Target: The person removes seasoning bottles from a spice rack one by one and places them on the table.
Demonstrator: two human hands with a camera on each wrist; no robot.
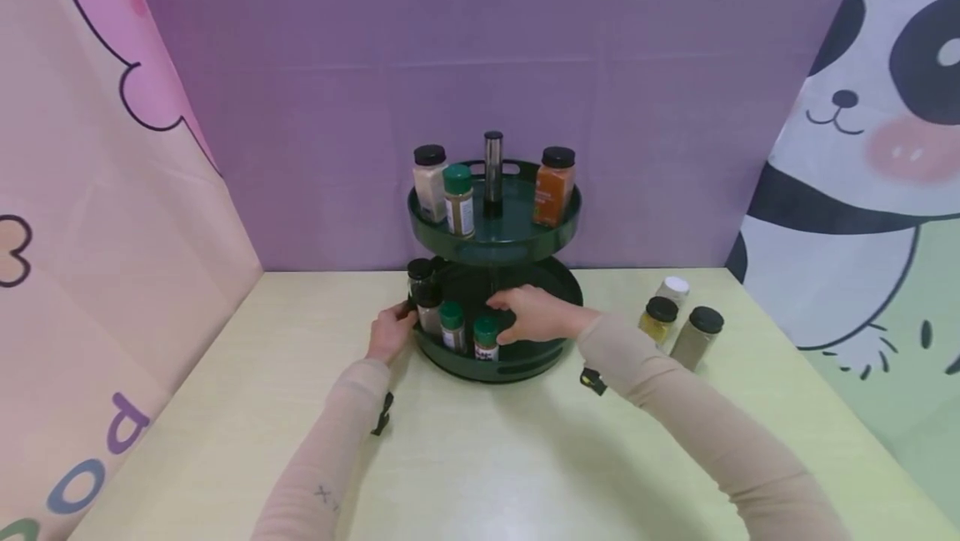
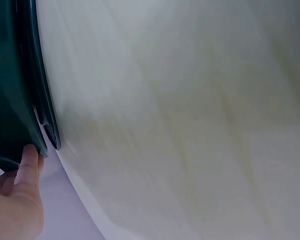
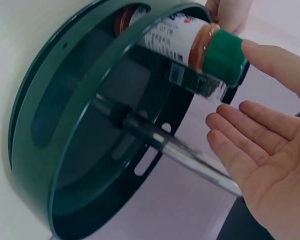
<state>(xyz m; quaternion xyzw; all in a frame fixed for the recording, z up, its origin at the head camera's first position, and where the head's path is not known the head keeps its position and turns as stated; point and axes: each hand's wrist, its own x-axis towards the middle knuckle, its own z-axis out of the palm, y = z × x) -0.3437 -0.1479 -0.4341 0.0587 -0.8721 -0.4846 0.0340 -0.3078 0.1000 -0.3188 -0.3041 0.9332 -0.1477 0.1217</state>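
Note:
A dark green two-tier turntable (image 1: 495, 251) holds spice jars on both levels. At the left edge of its lower tray (image 1: 465, 368), my left hand (image 1: 390, 334) holds the wall; the left wrist view has the thumb (image 2: 29, 167) against the outer side. My right hand (image 1: 536, 313) is over the lower tray, its fingers loosely extended with nothing in them. Its thumb (image 3: 275, 65) is right at the green cap of a spice jar (image 3: 177, 40) standing by the front wall. To the left of that jar stand another green-capped jar (image 1: 453, 328) and black-capped jars (image 1: 429, 314).
The upper tray carries a pale jar (image 1: 430, 191), a green-capped jar (image 1: 460, 212) and an orange-filled jar (image 1: 553, 191) around a metal post (image 1: 492, 166). On the table at right stand a white-capped jar (image 1: 675, 289), a yellow-filled jar (image 1: 657, 323) and a grey-brown jar (image 1: 693, 343).

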